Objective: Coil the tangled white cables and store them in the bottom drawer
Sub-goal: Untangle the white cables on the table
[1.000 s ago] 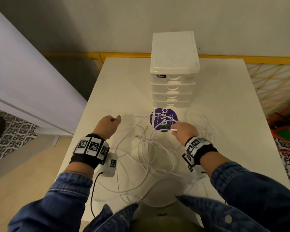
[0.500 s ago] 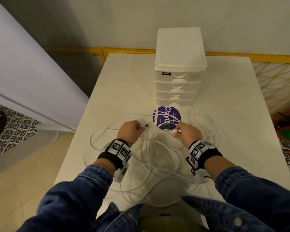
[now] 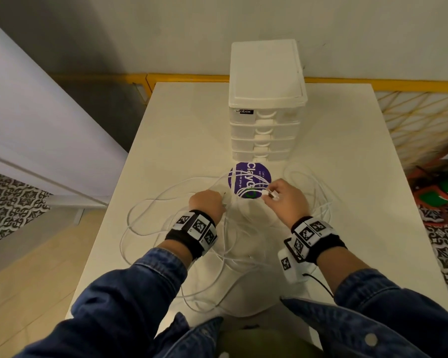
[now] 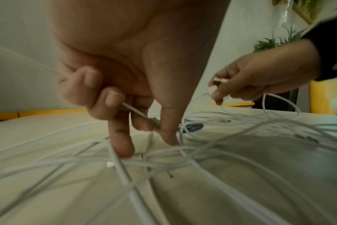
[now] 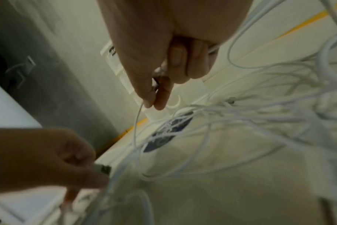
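Both hands pinch plug ends: left hand [image 3: 207, 204] and right hand [image 3: 289, 197] each grip one over the tangled white cables [image 3: 176, 228] (loose loops) on the bench [image 3: 181, 130], before the shut drawer unit [image 3: 267, 104]

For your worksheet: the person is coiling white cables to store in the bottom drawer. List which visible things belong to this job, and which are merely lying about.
Belong to the job:
- white cables, tangled on the table
- drawer unit, all drawers closed
- left hand, gripping a cable end
- right hand, pinching a plug

Lying about:
- purple round sticker, under the cables
- yellow lattice fence
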`<state>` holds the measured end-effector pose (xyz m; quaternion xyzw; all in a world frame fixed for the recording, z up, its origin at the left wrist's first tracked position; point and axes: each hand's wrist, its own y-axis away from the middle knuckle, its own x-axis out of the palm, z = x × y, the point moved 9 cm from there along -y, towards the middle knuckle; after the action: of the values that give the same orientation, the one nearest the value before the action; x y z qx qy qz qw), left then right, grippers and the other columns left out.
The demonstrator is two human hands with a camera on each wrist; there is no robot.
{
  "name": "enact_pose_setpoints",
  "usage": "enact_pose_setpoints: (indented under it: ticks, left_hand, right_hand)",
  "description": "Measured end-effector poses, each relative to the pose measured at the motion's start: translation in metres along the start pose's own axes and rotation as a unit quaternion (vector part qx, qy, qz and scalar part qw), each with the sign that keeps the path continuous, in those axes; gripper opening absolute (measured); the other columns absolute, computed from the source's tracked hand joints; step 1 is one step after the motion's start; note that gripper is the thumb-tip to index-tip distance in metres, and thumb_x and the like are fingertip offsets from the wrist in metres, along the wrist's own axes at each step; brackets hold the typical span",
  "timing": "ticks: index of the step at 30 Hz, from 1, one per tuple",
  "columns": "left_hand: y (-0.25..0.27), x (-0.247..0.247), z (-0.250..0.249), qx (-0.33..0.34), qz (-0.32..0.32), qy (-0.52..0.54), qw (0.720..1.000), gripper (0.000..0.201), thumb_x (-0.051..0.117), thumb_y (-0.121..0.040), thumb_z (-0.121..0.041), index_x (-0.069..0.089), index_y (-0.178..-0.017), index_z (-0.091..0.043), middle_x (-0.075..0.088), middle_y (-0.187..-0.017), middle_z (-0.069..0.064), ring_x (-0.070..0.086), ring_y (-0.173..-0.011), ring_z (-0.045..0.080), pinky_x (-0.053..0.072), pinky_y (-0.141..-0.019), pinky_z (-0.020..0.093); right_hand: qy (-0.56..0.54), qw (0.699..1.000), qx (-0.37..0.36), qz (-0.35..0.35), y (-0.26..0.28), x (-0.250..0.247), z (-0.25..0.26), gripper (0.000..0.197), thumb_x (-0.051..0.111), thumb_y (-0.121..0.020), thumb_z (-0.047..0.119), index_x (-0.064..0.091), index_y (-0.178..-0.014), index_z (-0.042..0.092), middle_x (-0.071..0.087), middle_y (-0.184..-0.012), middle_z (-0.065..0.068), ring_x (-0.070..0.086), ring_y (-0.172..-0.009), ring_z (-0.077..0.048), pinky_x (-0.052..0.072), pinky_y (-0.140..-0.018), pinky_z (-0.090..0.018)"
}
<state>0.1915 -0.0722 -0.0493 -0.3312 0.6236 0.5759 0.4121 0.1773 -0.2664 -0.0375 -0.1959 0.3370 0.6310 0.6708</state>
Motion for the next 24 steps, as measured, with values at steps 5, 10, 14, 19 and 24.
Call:
enact_pose_setpoints:
  ticks: [5,10,14,19,24]
  left_hand:
    - [0.001,0.008,0.004,-0.034,0.016,0.085,0.996,0.036,0.050,-0.092,-0.035,0.055,-0.116,-0.008,0.063,-0.117,0.010,0.059,-0.108,0.030,0.043,-0.082,0.034]
    - [0.006,0.016,0.017,-0.098,0.001,0.209,0.973,0.040,0.053,-0.089,-0.034,0.051,-0.116,-0.005,0.060,-0.121,0.016,0.056,-0.111,0.034,0.044,-0.088,0.038]
    - [0.007,0.012,0.015,-0.089,-0.020,0.309,0.947,0.032,0.061,-0.082,-0.023,0.053,-0.106,-0.003,0.062,-0.109,0.017,0.058,-0.102,0.035,0.043,-0.079,0.036]
    - [0.007,-0.033,0.017,-0.054,-0.104,0.472,0.874,0.031,0.065,-0.077,-0.008,0.049,-0.103,-0.006,0.053,-0.073,-0.003,0.054,-0.081,0.023,0.036,-0.070,0.026]
    - [0.017,-0.087,0.002,0.044,-0.152,0.523,0.837,0.027,0.059,-0.086,-0.008,0.058,-0.113,-0.006,0.052,-0.070,-0.004,0.049,-0.069,0.013,0.038,-0.067,0.019]
  right_hand:
    - [-0.117,0.992,-0.031,-0.027,0.002,-0.016,0.019,0.016,0.074,-0.075,0.023,0.065,-0.086,0.016,0.069,-0.085,0.003,0.064,-0.084,-0.016,0.050,-0.077,-0.030]
    - [-0.190,0.978,-0.079,-0.039,0.008,-0.029,0.044,0.011,0.070,-0.080,0.018,0.061,-0.085,0.017,0.069,-0.091,0.007,0.062,-0.088,-0.015,0.044,-0.072,-0.014]
    - [-0.250,0.962,-0.106,-0.017,0.015,-0.039,0.064,0.014,0.063,-0.083,0.019,0.051,-0.082,0.025,0.072,-0.098,-0.004,0.065,-0.096,-0.023,0.053,-0.076,-0.040]
    - [-0.314,0.940,-0.125,-0.047,0.023,-0.067,0.087,0.010,0.056,-0.090,0.008,0.055,-0.099,0.010,0.071,-0.089,-0.006,0.062,-0.081,0.005,0.043,-0.071,-0.007]
    - [-0.285,0.948,-0.126,-0.065,0.020,-0.084,0.099,0.017,0.051,-0.092,0.010,0.067,-0.094,0.005,0.070,-0.093,0.000,0.056,-0.070,0.017,0.038,-0.069,-0.002]
